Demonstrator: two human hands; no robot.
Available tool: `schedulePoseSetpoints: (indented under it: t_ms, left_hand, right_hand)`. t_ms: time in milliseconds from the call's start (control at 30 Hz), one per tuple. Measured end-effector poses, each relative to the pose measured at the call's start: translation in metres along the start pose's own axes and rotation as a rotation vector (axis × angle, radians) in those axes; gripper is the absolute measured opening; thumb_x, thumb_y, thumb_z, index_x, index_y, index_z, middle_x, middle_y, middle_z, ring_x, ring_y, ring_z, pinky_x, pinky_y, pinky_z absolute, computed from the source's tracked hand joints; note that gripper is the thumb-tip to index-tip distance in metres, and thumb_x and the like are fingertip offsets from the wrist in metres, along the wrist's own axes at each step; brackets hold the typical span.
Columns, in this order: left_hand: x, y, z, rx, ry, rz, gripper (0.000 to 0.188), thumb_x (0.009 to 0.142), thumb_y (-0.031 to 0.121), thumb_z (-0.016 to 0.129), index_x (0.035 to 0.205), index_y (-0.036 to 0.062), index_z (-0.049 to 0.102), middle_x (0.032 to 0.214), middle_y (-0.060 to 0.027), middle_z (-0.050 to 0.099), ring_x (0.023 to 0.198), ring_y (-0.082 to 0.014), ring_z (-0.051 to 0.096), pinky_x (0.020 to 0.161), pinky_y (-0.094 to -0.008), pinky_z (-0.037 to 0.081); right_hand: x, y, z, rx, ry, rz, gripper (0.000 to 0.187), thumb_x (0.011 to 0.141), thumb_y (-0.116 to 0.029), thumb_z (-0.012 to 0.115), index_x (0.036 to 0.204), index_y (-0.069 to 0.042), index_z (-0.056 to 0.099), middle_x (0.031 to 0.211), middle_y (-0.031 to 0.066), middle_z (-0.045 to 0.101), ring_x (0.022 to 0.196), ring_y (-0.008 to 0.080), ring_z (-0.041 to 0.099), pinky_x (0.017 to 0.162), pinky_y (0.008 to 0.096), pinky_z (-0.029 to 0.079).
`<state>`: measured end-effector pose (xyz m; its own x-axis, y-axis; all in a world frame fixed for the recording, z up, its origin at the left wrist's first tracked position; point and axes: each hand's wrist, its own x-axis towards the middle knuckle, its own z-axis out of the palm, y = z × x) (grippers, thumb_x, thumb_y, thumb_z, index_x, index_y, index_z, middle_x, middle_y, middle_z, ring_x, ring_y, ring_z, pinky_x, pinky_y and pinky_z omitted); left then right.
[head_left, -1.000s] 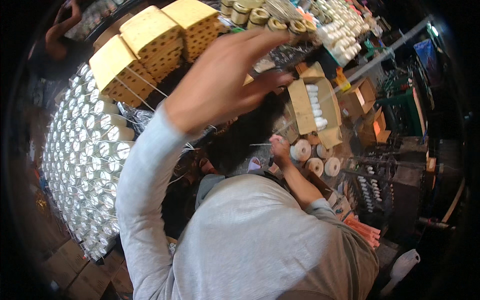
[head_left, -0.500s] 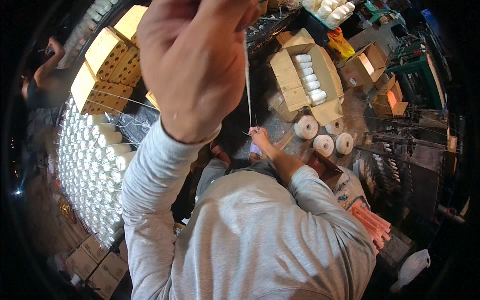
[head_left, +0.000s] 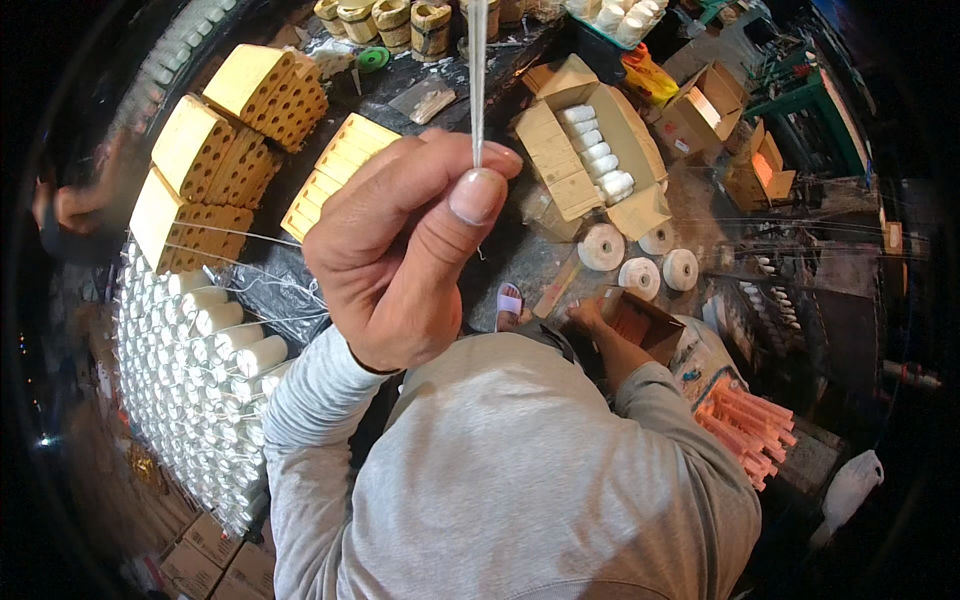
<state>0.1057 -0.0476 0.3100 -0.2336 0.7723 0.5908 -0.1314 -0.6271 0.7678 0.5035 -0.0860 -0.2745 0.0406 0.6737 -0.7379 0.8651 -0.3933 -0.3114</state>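
Note:
My left hand (head_left: 405,250) is raised in front of my chest. Its thumb and forefinger pinch several white strands of string (head_left: 479,80), which run straight up out of view; a short tail hangs below the fingers. Lower and to the right, my right hand (head_left: 590,315) is at the left edge of a small brown cardboard box (head_left: 640,328). Its fingers are small and partly hidden, so their grip does not show. Close by the box are several white spools of thread (head_left: 640,278).
On the left stand yellow blocks with holes (head_left: 190,150) and many white cylinders (head_left: 200,380) strung with threads. Ahead lies an open carton (head_left: 560,150) holding white rolls. Pink-orange sticks (head_left: 745,425) lie at right. A person's arm (head_left: 85,200) shows far left.
My left hand has come down and away from the camera, still pinching the string. My right hand has left the string's lower end and moved right to the small box.

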Motion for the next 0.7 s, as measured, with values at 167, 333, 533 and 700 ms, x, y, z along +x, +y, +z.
schedulePoseSetpoints:
  t_ms: [167, 333, 533, 700]
  left_hand:
    - [-0.018, -0.009, -0.003, 0.038, 0.012, -0.132, 0.014, 0.096, 0.005, 0.068, 0.106, -0.0029, 0.074, 0.088, -0.0081, 0.069, 0.072, -0.01, 0.057, 0.063, -0.0233, 0.043]
    - [-0.03, -0.017, -0.013, 0.071, 0.028, -0.146, 0.015, 0.096, 0.007, 0.069, 0.104, -0.005, 0.073, 0.087, -0.0078, 0.068, 0.073, -0.0099, 0.056, 0.065, -0.0233, 0.044]
    - [-0.037, -0.021, -0.017, 0.082, 0.063, -0.146, 0.014, 0.096, 0.006, 0.069, 0.103, -0.0055, 0.073, 0.085, -0.0056, 0.067, 0.072, -0.0088, 0.054, 0.064, -0.0224, 0.042]
    - [-0.043, -0.014, -0.02, 0.087, 0.088, -0.165, 0.014, 0.097, 0.005, 0.068, 0.105, -0.0051, 0.073, 0.084, -0.0041, 0.065, 0.07, -0.0076, 0.053, 0.061, -0.0215, 0.041]
  right_hand:
    - [-0.012, 0.006, 0.013, -0.071, -0.03, -0.086, 0.039, 0.081, -0.033, 0.072, 0.088, 0.005, 0.074, 0.087, 0.0253, 0.073, 0.08, 0.0357, 0.072, 0.072, 0.0446, 0.056]
    - [-0.067, -0.056, -0.012, -0.025, -0.085, -0.057, 0.038, 0.079, -0.031, 0.073, 0.096, 0.003, 0.075, 0.092, 0.0292, 0.071, 0.083, 0.0391, 0.072, 0.075, 0.0472, 0.055]
    - [-0.061, -0.085, -0.011, 0.026, -0.118, -0.039, 0.063, 0.077, -0.02, 0.071, 0.135, 0.001, 0.057, 0.102, 0.0269, 0.07, 0.09, 0.0366, 0.071, 0.074, 0.0444, 0.058]
    - [-0.066, -0.132, -0.044, 0.759, -0.23, 0.011, 0.044, 0.088, -0.017, 0.068, 0.128, -0.004, 0.057, 0.078, 0.0069, 0.061, 0.065, 0.0198, 0.061, 0.056, 0.0355, 0.052]
